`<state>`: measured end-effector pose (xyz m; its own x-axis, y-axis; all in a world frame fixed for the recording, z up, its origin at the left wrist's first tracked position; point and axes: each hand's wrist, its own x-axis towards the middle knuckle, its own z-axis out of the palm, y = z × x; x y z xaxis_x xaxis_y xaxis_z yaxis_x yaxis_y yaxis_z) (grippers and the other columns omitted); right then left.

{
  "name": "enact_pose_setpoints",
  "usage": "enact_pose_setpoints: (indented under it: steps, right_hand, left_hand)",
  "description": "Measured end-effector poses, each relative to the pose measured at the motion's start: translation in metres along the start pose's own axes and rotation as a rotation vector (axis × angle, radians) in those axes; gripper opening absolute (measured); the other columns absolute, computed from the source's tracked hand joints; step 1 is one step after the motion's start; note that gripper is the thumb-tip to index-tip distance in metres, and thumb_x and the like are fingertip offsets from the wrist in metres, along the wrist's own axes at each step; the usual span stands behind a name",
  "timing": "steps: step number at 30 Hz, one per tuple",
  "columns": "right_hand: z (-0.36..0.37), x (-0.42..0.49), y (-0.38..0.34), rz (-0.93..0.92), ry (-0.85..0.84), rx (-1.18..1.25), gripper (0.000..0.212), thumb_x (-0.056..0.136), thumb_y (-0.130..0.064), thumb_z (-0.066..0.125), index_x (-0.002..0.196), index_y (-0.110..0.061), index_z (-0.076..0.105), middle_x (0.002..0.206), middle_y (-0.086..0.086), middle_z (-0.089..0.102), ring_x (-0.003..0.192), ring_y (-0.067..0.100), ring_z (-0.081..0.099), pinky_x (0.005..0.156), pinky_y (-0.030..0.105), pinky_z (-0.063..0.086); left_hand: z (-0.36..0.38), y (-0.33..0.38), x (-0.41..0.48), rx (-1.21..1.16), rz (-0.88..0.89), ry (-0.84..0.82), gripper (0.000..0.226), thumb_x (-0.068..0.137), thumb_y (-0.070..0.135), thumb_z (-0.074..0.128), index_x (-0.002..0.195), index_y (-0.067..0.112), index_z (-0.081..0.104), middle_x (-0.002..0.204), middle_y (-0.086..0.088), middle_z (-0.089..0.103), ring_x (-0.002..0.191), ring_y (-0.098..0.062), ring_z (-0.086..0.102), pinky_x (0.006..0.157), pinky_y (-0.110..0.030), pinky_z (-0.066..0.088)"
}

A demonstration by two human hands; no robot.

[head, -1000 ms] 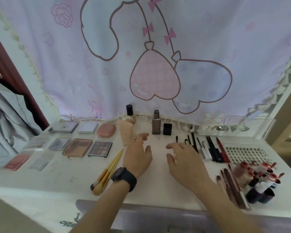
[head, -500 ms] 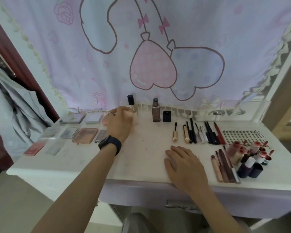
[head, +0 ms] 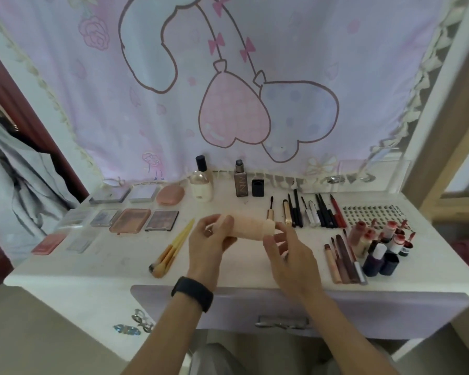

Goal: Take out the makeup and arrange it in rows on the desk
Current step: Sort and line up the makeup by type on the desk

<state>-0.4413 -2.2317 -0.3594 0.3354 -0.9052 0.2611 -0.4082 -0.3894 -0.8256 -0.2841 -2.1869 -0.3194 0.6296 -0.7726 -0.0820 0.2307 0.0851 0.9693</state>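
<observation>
Head view: left hand (head: pixel 209 244) and right hand (head: pixel 290 253) grip a peach tube (head: pixel 251 228); bottle (head: pixel 241 185) behind reads UNNY.

The table (head: pixel 111 266) has a matt white top, smudged in places, and the drawer handle (head: pixel 280 322) under its near edge is shiny metal. The curtain (head: pixel 282 50) at the far side is thin printed cloth, while the tube (head: pixel 251 228) in the middle looks like soft, matt peach plastic. The palettes (head: pixel 130 220) on the left have glossy clear plastic lids, the far bottle (head: pixel 201 185) looks like glossy glass, the brushes (head: pixel 173 244) have smooth yellow handles, and the wristband (head: pixel 192 293) is matt black.
</observation>
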Motion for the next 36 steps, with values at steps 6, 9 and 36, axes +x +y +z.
enact_pose_setpoints:
  steps: [6,9,36]
  right_hand:
    - [-0.009,0.000,0.002,0.058,0.106,0.261,0.021,0.100,-0.039,0.050,0.115,-0.024,0.053,0.085,0.000,0.066,0.073,0.016,0.062,0.062,0.031,0.052]
    - [-0.010,0.002,0.005,0.082,0.073,0.303,0.012,0.102,-0.033,0.052,0.111,-0.027,0.058,0.084,0.000,0.066,0.074,0.015,0.062,0.062,0.030,0.052]
    - [-0.016,0.006,0.009,0.016,-0.083,0.267,0.021,0.099,-0.042,0.055,0.119,-0.045,0.061,0.076,-0.006,0.067,0.059,0.006,0.053,0.057,0.018,0.043]
  left_hand:
    - [0.014,-0.022,-0.018,0.012,-0.013,-0.040,0.025,0.090,0.018,0.071,0.111,0.014,0.057,0.115,-0.015,0.062,0.099,-0.025,0.068,0.071,-0.028,0.059]
    - [0.011,-0.025,-0.019,0.236,0.193,-0.060,0.028,0.089,0.021,0.072,0.111,0.025,0.055,0.114,-0.009,0.062,0.094,-0.016,0.067,0.068,-0.022,0.057]
    - [-0.018,-0.014,0.011,0.508,0.101,-0.426,0.033,0.076,0.051,0.068,0.090,0.023,0.075,0.075,-0.001,0.074,0.063,-0.013,0.068,0.061,-0.020,0.053]
